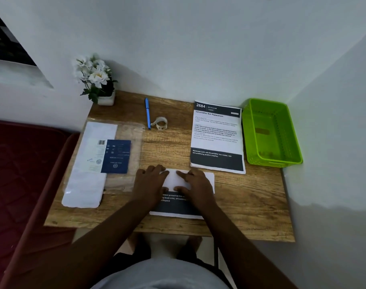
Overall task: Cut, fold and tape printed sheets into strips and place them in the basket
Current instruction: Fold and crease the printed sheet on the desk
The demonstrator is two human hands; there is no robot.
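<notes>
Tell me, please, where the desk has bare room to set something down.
Bare wood lies right of the folded sheet, below the printed page and basket, and centrally between tape roll and hands. The left is crowded by the plastic sleeve.

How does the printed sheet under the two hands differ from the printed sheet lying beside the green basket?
The white printed sheet under the hands is folded over, blank back up; the white printed sheet beside the green plastic basket lies flat, print fully showing. The left hand and right hand press the first; nothing touches the second. Both carry a dark band at the near edge.
</notes>
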